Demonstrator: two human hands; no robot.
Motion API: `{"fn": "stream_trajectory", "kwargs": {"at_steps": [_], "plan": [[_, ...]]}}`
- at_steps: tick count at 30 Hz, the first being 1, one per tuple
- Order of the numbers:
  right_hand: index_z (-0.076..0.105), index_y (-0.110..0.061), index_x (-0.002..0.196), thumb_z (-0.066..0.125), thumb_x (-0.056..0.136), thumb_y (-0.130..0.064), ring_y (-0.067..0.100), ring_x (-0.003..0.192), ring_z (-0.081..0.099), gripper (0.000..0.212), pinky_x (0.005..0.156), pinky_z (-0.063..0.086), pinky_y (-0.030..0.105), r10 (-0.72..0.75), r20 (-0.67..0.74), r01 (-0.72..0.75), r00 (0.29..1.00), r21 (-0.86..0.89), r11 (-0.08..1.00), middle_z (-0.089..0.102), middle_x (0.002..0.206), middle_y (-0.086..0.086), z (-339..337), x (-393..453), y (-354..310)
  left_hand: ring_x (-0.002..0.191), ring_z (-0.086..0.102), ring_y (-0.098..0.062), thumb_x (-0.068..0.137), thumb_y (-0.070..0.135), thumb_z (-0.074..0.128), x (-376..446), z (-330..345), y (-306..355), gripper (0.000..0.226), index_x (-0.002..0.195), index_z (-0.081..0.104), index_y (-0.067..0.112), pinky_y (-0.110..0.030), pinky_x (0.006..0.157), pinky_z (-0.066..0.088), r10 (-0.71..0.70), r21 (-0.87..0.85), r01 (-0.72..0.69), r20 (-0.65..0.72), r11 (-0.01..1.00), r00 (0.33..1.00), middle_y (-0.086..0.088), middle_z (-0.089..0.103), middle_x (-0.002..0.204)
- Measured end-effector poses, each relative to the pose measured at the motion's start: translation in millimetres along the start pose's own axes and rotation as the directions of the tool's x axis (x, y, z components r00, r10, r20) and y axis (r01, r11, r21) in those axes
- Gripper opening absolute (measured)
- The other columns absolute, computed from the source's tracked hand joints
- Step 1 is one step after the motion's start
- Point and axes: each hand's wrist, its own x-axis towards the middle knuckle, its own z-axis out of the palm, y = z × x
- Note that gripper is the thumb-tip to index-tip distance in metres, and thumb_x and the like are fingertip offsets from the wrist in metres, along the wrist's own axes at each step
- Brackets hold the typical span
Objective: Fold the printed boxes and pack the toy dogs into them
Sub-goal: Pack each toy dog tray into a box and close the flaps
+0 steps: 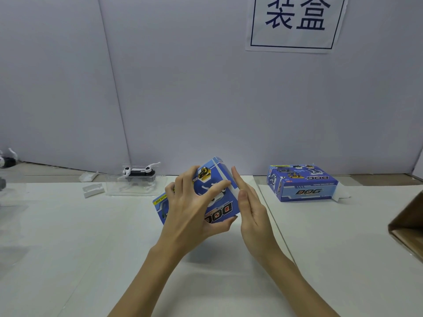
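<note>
**Squaring up the blue box before loading**

Nearest me, my left hand (192, 209) grasped the printed box (219, 197), fingers spread over its top face and thumb hooked under the near edge, holding it tilted just above the white surface (114, 259). My right hand (249, 209) was flat and straight-fingered, held edge-on against the box's right side, gripping nothing. I judged the step to be forming the box: to do it well, I wanted the left hand steady as an anchor while the flat right palm pushed the side panel square along its crease, not mid-panel where card buckles.

Further back on the left, a toy dog (139, 171) sat in a clear tray (135, 186), with small white inserts (91, 189) beside it. Far right, a second box (302, 184) lay on the surface, one white flap sticking out. A brown carton (409, 227) edged in at right.
</note>
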Motion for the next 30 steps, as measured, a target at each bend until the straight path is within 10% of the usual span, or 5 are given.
{"fn": "stream_trajectory", "kwargs": {"at_steps": [6, 12, 30], "plan": [[0.035, -0.043, 0.158, 0.055, 0.106, -0.032, 0.021, 0.145, 0.045, 0.057, 0.090, 0.062, 0.032, -0.100, 0.087, 0.114, 0.991, -0.177, 0.978, 0.042, 0.155, -0.004, -10, -1, 5, 0.130, 0.045, -0.036, 0.080, 0.076, 0.057, -1, 4, 0, 0.072, 0.143, 0.044, 0.044, -0.055, 0.098, 0.044, 0.007, 0.085, -0.007, -0.005, 0.996, 1.000, -0.022, 0.048, 0.146], [0.046, -0.038, 0.153, 0.072, 0.095, -0.029, 0.021, 0.143, 0.047, 0.064, 0.088, 0.062, 0.029, -0.165, -0.112, 0.136, 0.980, -0.231, 0.963, 0.045, 0.153, -0.004, 4, -6, 14, 0.119, 0.049, -0.033, 0.073, 0.082, 0.063, 1, 3, -3, 0.099, 0.159, 0.030, 0.044, -0.048, 0.086, 0.043, -0.059, 0.134, 0.070, -0.082, 0.989, 0.995, -0.016, 0.047, 0.138], [0.065, -0.034, 0.138, 0.073, 0.093, -0.022, 0.025, 0.142, 0.047, 0.047, 0.084, 0.064, 0.033, -0.131, -0.128, 0.120, 0.983, -0.093, 0.988, 0.053, 0.146, -0.006, 10, -5, 9, 0.105, 0.051, -0.035, 0.068, 0.077, 0.065, 4, 3, -8, 0.088, 0.142, 0.053, 0.031, -0.047, 0.077, 0.047, -0.053, 0.168, 0.078, -0.151, 0.983, 0.987, -0.015, 0.050, 0.130]]}}
